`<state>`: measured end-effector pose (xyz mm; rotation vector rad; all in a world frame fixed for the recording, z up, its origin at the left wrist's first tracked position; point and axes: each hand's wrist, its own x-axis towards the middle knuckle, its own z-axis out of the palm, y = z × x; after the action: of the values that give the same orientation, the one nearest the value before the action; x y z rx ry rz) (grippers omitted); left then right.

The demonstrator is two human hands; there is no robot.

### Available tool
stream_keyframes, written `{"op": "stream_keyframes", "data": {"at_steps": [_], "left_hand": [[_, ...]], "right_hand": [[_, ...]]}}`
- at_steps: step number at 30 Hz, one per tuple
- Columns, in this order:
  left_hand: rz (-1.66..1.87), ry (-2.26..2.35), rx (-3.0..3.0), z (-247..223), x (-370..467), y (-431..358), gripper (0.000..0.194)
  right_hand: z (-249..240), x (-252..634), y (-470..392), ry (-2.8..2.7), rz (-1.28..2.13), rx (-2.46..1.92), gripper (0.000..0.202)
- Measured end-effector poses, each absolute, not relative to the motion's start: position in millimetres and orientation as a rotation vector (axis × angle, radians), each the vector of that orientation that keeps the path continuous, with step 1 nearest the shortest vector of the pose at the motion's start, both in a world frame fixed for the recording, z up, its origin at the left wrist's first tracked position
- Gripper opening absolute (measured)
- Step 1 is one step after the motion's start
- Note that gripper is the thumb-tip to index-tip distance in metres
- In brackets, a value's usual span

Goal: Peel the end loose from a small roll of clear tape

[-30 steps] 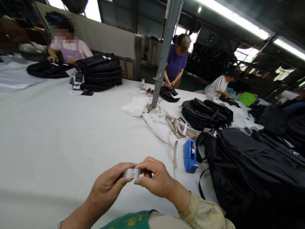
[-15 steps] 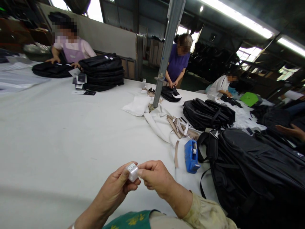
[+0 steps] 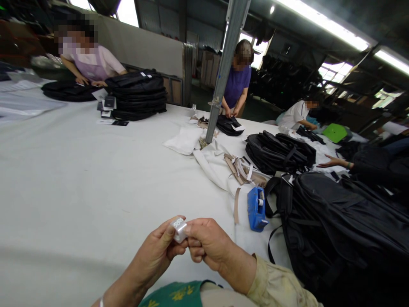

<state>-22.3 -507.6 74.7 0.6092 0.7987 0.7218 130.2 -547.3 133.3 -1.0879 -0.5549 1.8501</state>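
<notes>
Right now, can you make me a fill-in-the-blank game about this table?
The tape dispenser on the white table is coloured ____.
Counting the left hand and the right hand, ____ hands touch the small shiny roll.
The tall stack of bags is coloured ____.
The cloth with yellow marks, below the hands, is mostly ____.

Missing words: blue; two; black; green.
</notes>
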Motion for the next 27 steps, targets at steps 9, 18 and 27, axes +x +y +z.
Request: {"op": "stream_keyframes", "data": {"at_steps": [9, 18, 27], "left_hand": [[0.763, 0.801, 0.786, 80, -26, -503, 0.049], [0.768, 0.755, 0.902, 72, -33, -501, 0.038], [0.768, 0.749, 0.869, 76, -32, -502, 0.039]], "right_hand": [[134, 128, -547, -0.59, 1.789, -1.078, 0.036], [134, 127, -547, -0.605, 1.753, -1.081, 0.032], [128, 128, -548, -0.656, 1.739, -1.033, 0.038]]}}
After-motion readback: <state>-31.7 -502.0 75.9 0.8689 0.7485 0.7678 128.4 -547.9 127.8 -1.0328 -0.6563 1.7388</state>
